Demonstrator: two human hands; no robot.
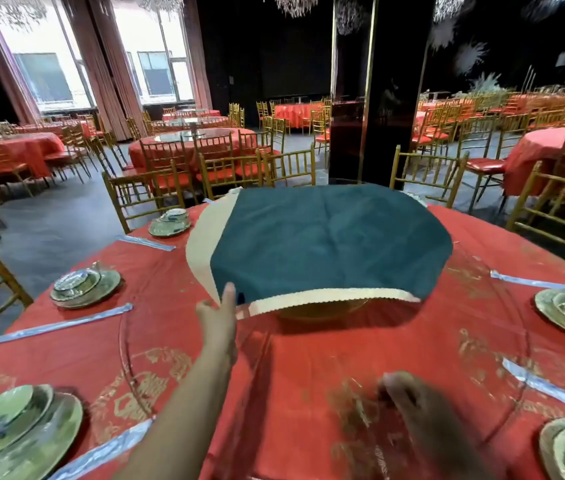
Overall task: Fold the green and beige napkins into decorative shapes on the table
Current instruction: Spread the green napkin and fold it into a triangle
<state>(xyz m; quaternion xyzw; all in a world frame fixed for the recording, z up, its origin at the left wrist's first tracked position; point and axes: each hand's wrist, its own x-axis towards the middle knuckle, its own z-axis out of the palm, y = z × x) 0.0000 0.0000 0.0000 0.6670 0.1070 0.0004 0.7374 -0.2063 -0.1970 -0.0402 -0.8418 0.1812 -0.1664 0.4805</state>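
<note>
obs: green napkin [326, 244] lies spread flat on top of the beige napkin [201, 244], offset so that a beige band shows along the left and near edges. the stacked pair sits over the middle of the glass turntable [125, 344] on the red-clothed bench [156, 289]. the near edge is raised off the glass with a shadow beneath it. something amber shows under that edge; cannot tell what.

left hand [218, 317]: arm reaches forward, thumb pressed on top of the near-left corner, fingers apparently underneath. this pinches both layers at once. judgement: gripping the corner keeps the two cloths aligned while they are laid out or drawn closer, since the centre of the bench is a long reach.

right hand [409, 396]: low over the near part of the turntable, well apart from the napkins, holding nothing visible. motion blur; cannot tell whether fingers are curled or loose.

place settings [85, 285] and wrapped chopsticks [56, 327] ring the bench edge, so the turntable is the only free surface for folding.

status: no fold made yet; cloths at full spread.
</note>
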